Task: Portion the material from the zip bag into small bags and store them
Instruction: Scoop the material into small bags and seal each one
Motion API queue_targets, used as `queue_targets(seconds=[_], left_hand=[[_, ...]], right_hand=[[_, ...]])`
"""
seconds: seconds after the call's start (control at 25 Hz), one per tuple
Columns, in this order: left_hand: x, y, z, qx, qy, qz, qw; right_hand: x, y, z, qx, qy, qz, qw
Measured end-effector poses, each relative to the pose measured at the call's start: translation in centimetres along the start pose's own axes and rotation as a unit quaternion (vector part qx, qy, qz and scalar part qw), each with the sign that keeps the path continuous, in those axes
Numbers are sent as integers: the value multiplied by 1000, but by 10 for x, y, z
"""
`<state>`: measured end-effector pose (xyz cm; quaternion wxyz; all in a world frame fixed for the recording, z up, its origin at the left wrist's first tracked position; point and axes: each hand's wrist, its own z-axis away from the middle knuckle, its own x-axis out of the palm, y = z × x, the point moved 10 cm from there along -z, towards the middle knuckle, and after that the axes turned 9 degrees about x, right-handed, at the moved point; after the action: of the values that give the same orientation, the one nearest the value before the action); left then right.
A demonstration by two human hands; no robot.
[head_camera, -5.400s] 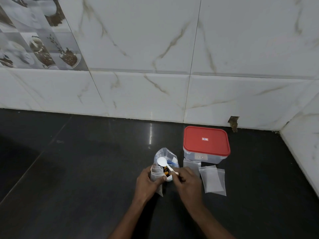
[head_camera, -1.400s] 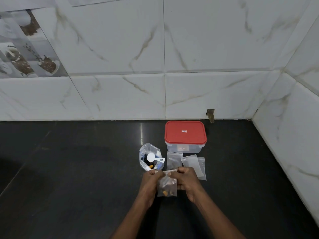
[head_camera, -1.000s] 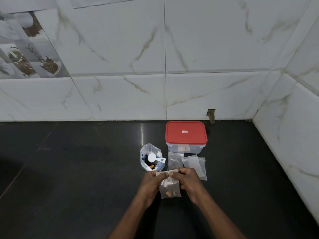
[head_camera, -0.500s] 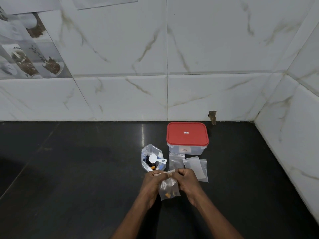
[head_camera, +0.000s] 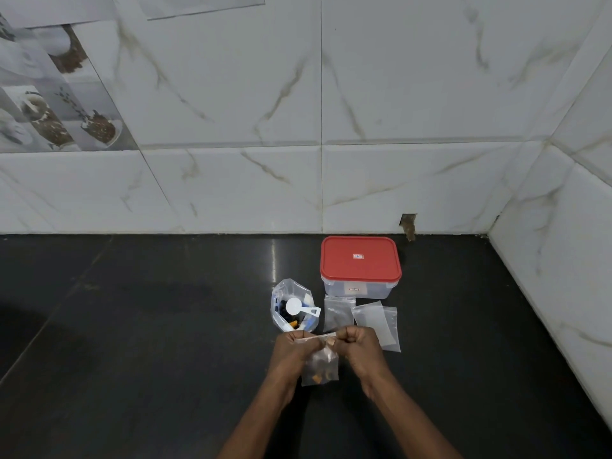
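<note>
The small bag (head_camera: pixel 320 366) hangs mouth-up, long axis vertical, its top pinched by the left hand (head_camera: pixel 291 348) and right hand (head_camera: pixel 360 346) over bare bench (head_camera: pixel 149 342) to the left.

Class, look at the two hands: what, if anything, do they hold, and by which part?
The left hand and right hand both pinch one small bag by its top edge, one at each end; the bag hangs below them.

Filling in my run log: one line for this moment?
step: sealing small bag; left hand, right hand: pinch its top; scoop: in zip bag
</note>
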<state>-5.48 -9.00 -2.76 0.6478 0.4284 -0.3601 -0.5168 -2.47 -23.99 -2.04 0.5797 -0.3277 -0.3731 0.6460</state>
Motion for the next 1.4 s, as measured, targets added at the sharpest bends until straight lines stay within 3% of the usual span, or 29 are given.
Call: queue_targets(seconds=[0.24, 0.36, 0.52, 0.64, 0.76, 0.84, 1.0, 1.08, 1.2, 1.28, 1.4], left_hand=[[-7, -2, -6, -8, 29, 82, 996], [-6, 3, -7, 8, 12, 96, 995], [-2, 5, -10, 26, -4, 105, 994], [-6, 2, -14, 35, 26, 138, 989], [-10, 2, -18, 48, 55, 164, 984], [-11, 3, -19, 58, 60, 160, 984], [-30, 2, -14, 79, 112, 120, 983], [-40, -5, -11, 79, 116, 90, 986], [-56, -17, -8, 72, 128, 28, 989], [-64, -24, -7, 71, 138, 0, 988], [-71, -29, -7, 73, 146, -26, 986]], right_hand=[[-2, -1, -4, 9, 6, -40, 999], [1, -5, -3, 7, -17, -39, 999], [-3, -8, -4, -7, 14, -28, 999], [3, -9, -3, -17, -34, -62, 997], [6, 5, 1, -4, -54, -18, 998], [-2, 14, 2, -11, -9, -31, 999], [-56, 26, -16, -4, 210, -125, 970], [-64, 16, -30, -14, 264, -60, 963], [-54, -14, -41, -37, 325, 131, 936], [-39, -24, -45, -26, 327, 243, 913], [-16, -34, -48, -48, 312, 451, 835]])
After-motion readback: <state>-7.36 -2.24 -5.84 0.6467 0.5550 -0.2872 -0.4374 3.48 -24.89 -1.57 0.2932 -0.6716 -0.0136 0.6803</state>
